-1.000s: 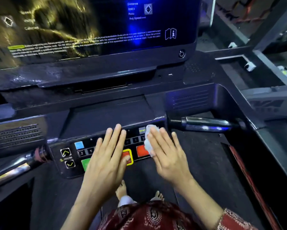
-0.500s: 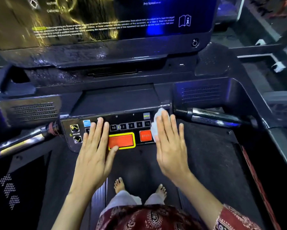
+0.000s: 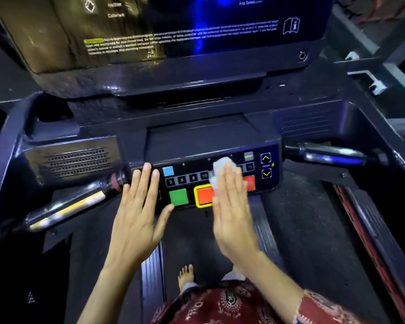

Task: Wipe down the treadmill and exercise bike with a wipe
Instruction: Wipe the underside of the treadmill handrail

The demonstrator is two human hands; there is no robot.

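We see the treadmill screen (image 3: 197, 24) cut off at frame top. On the central button panel (image 3: 197, 170) our left hand (image 3: 133, 220) lies flat, fingers straight; our blurred right hand (image 3: 234, 220) presses the white wipe (image 3: 221, 166) flat-fingered, mostly hiding it.

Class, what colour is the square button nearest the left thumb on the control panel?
The button is green; the head view shows it best.
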